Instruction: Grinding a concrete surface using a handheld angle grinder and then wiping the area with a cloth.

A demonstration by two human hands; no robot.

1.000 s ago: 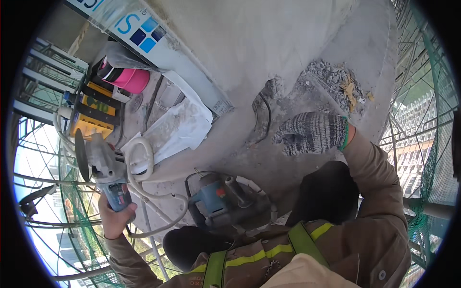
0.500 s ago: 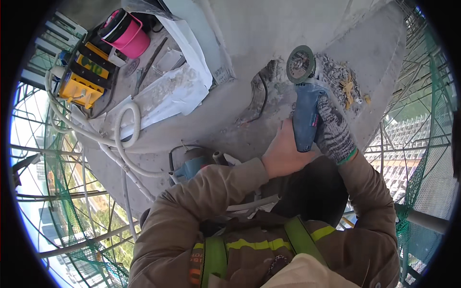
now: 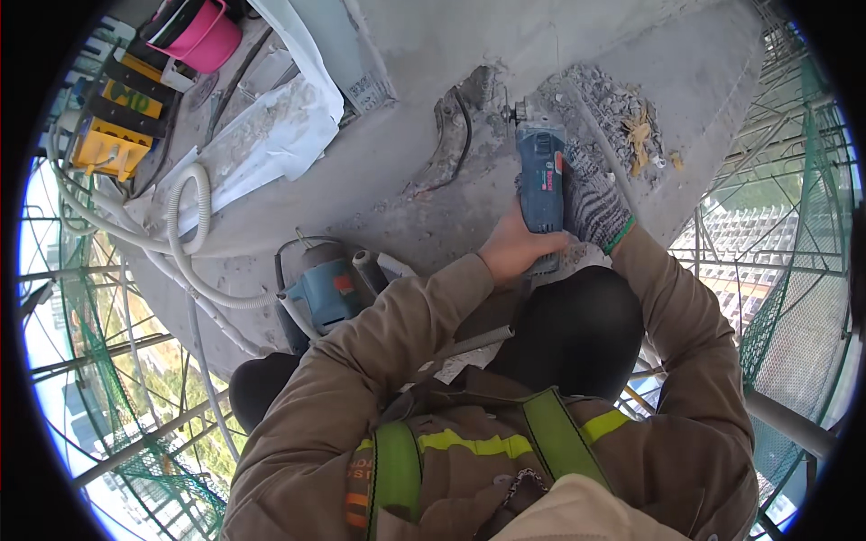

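Observation:
A blue angle grinder (image 3: 543,176) is held in both my hands, its head pointing away from me toward the base of the concrete wall. The grinding disc (image 3: 511,112) shows edge-on, close to the broken concrete; whether it touches cannot be told. My bare left hand (image 3: 520,245) wraps the rear of the body, thumb across the top. My right hand (image 3: 594,200), in a grey knitted glove with a green cuff, closes on the right side of the body, its fingertips partly hidden. A dark cable (image 3: 464,135) runs along the chipped concrete left of the disc.
Concrete rubble (image 3: 603,113) with yellowish scraps (image 3: 639,135) lies beyond my right hand. Another blue power tool (image 3: 329,287) with a ribbed hose (image 3: 203,212) stands left. Farther off are white sheeting (image 3: 271,149), a pink bucket (image 3: 206,38) and a yellow box (image 3: 113,144). Scaffolding and netting (image 3: 780,325) border the ledge.
The grinder has turned so its disc went from face-on to edge-on, and its head has come lower and left in view. Both hands moved with it, still gripping. The whole view has shifted.

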